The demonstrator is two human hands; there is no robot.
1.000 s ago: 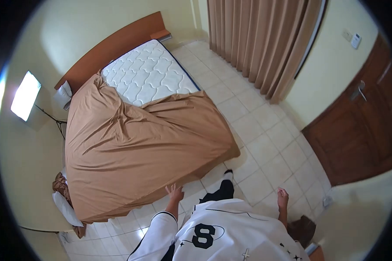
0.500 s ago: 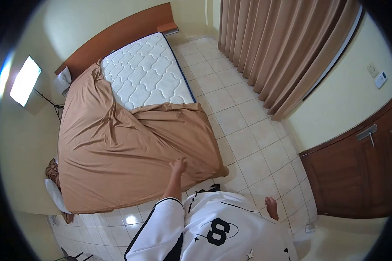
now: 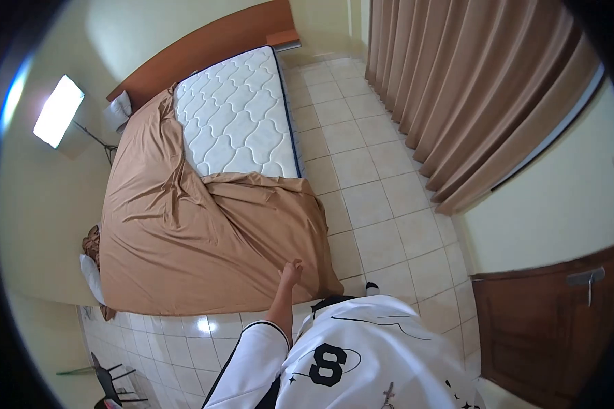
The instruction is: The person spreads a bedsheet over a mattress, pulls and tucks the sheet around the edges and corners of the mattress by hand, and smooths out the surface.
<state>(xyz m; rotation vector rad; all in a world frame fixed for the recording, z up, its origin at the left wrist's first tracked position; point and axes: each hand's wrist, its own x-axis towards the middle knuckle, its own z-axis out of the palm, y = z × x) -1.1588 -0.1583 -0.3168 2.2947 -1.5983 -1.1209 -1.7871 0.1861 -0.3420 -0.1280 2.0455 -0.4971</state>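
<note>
My left hand (image 3: 291, 273) is in front of me, over the lower right part of a brown sheet (image 3: 164, 252). Its fingers are loosely bent and a little apart, and no fold of the sheet is seen pulled into them. The sheet drapes over the near and left parts of the bed, wrinkled, with a bunched edge across the middle. Beyond that edge the white quilted mattress (image 3: 235, 112) with a dark blue border lies uncovered. My right hand is out of sight.
A wooden headboard (image 3: 198, 42) stands at the far end. A lit softbox lamp (image 3: 59, 111) is on the left, with a pillow (image 3: 91, 276) beside the bed. A dark chair (image 3: 109, 382) is lower left. Brown curtains (image 3: 471, 95) and a wooden door (image 3: 546, 327) line the right.
The view has shifted as I move, and the door sits lower in it. My left hand appears slightly lower and further right. My right hand has left the view.
</note>
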